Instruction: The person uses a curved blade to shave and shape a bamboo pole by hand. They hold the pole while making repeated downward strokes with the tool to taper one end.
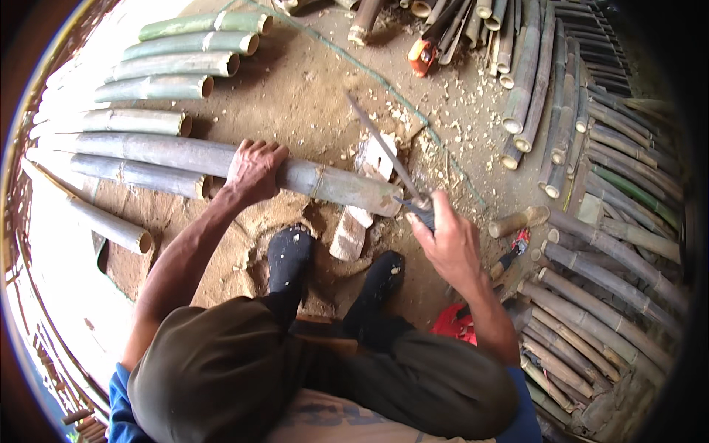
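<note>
My left hand (pixel 255 168) is wrapped over the top of a thick grey-green bamboo pole (pixel 336 186). The pole runs from the far left to its end in front of my right hand. My right hand (pixel 447 240) closes around the dark handle of a long-bladed knife (pixel 382 142), its narrow blade pointing up and to the left. The handle lies close by the pole's end; whether the knife touches the bamboo I cannot tell. Beneath the pole lies a pale wooden block (pixel 348 236), showing on both sides of it.
Several cut bamboo poles (pixel 166 87) lie side by side at the left. More bamboo (pixel 605 288) is stacked along the right. Wood chips and a green cord (pixel 384 83) are on the dirt floor. An orange object (pixel 422 57) sits far off; my feet (pixel 290 257) are near the block.
</note>
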### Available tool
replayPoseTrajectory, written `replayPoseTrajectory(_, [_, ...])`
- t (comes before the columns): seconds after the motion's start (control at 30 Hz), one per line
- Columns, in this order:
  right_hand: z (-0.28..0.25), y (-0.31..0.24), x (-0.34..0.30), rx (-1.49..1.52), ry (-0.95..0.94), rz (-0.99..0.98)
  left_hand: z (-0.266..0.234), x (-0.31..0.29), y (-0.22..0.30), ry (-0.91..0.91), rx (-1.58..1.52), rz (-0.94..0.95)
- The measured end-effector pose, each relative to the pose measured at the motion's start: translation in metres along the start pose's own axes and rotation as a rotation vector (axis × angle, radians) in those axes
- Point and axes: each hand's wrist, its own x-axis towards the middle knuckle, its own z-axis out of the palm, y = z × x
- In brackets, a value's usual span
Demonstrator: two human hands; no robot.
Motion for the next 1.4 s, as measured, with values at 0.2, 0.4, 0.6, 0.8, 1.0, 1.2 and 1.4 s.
replayPoseTrajectory(0.2, [0.042, 0.049, -0.009, -0.275, -0.280, 0.188, 0.003, 0.010, 0.001, 0.018, -0.006, 0.019])
replayPoseTrajectory(0.4, [-0.009, -0.006, 0.007, -0.077, -0.037, -0.001, 0.009, 0.005, -0.007, 0.193, 0.019, 0.031])
replayPoseTrajectory(0.6, [0.040, 0.044, -0.026, -0.061, -0.053, 0.027, 0.015, -0.007, 0.010, 0.316, 0.028, 0.075])
replayPoseTrajectory(0.8, [0.008, 0.019, -0.022, -0.171, -0.210, 0.231, 0.023, -0.016, 0.003, 0.302, 0.117, 0.043])
replayPoseTrajectory(1.0, [0.023, 0.019, -0.027, 0.049, 0.179, -0.112, 0.020, -0.011, 0.009, 0.350, 0.111, 0.039])
replayPoseTrajectory(1.2, [0.035, 0.041, -0.030, -0.133, -0.210, 0.194, 0.027, -0.030, 0.010, 0.242, 0.138, 0.010])
replayPoseTrajectory(1.4, [0.006, 0.010, -0.043, 0.154, 0.063, 0.274, -0.011, -0.025, -0.018, -0.066, 0.146, -0.067])
